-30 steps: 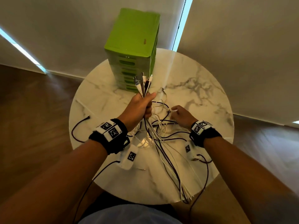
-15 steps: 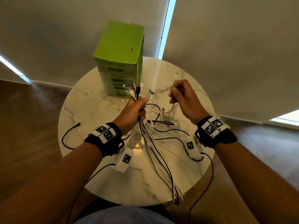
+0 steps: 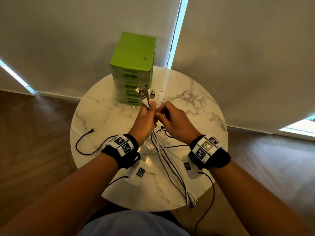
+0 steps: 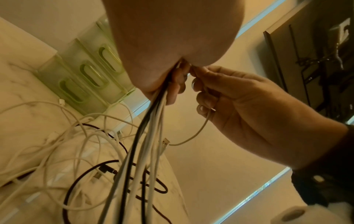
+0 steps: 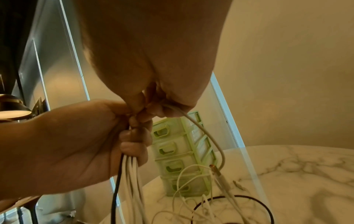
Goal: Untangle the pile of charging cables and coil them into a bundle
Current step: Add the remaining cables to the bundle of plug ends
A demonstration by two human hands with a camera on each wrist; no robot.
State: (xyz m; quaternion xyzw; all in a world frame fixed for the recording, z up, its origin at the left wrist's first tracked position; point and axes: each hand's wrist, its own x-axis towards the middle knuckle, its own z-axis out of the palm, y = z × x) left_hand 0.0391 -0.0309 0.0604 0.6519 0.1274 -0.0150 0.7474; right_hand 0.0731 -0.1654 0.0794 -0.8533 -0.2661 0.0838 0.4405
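Two hands (image 3: 146, 120), one drawer unit (image 3: 133, 68), one table (image 3: 95, 113), perhaps ten cables (image 3: 170, 164).

Both forearms reach forward, hands raised and touching. The left hand (image 3: 144, 122) is fisted, thumb upright; the right hand (image 3: 172, 122) has its fingers (image 4: 200, 88) curled, pinching.

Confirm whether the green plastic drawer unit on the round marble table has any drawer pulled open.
No: in the head view the green plastic drawer unit shows all its drawer fronts flush, none pulled out.

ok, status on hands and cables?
Left hand grips the cable bunch, plugs up. Right hand pinches one white cable at the bunch. Tangle remains on table.
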